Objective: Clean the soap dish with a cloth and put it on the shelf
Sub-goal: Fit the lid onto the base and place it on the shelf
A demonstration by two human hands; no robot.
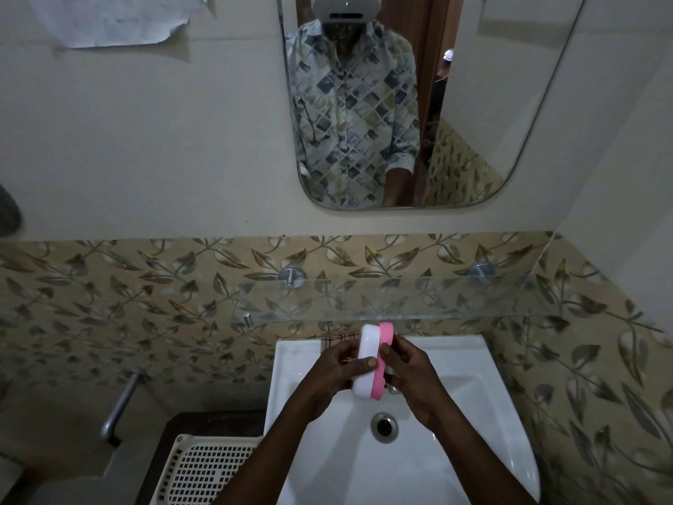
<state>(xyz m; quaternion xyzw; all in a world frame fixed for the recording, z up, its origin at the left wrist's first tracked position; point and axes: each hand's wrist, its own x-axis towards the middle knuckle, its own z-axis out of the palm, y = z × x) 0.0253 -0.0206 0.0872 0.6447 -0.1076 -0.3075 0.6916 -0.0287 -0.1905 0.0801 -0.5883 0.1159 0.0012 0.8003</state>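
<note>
A soap dish point(368, 349) with a white half and a pink half is held on edge above the white sink point(473, 388). My left hand point(337, 369) grips its white side, thumb across the front. My right hand point(409, 373) holds the pink side, fingertips on the pink rim. A checked cloth point(340, 338) lies on the sink's back ledge, mostly hidden behind the dish and my left hand. A glass shelf point(418, 298) on two metal pegs runs along the wall just above the sink.
A mirror point(473, 103) hangs above the shelf and reflects a person in a patterned shirt. The drain point(383, 426) sits in the basin below my hands. A cream perforated basket point(211, 468) stands at lower left, beside a metal pipe point(120, 406).
</note>
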